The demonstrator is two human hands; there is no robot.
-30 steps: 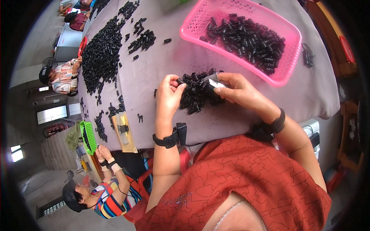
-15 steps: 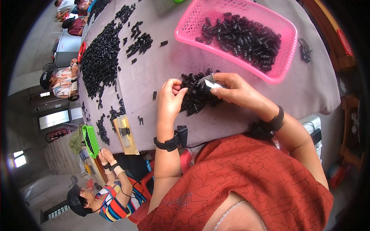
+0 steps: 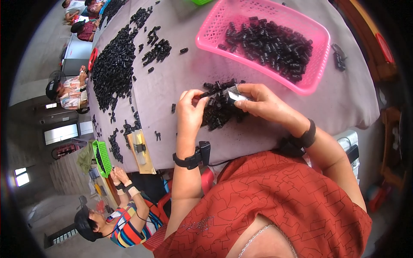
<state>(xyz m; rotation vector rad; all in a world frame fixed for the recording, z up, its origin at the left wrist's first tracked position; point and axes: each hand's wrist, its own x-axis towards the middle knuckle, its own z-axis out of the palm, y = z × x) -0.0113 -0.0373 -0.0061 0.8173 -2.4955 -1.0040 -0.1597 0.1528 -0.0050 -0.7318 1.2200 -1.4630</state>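
My left hand (image 3: 190,106) is closed, thumb and fingertips pinching a small black cylindrical part (image 3: 204,95) at the left side of a loose pile. The black pile (image 3: 219,114) lies on the grey-covered table under both hands. Over its right side, my right hand (image 3: 266,102) grips a small flat piece (image 3: 236,96), bright white on one face and rough grey along its upper part. The lower end of that piece comes close to the parts in the pile, and I cannot tell whether it touches them.
Beyond my right hand stands a pink basket (image 3: 319,75) holding many black parts. A large black heap (image 3: 112,71) covers the table's left side, near a board with a clear strip (image 3: 141,152) and a green basket (image 3: 101,160). A co-worker (image 3: 124,215) sits at lower left.
A black part now shows between my left fingertips, where none was visible before. That hand has shifted slightly right. My right hand keeps its grip on the flat piece, nearly in place.
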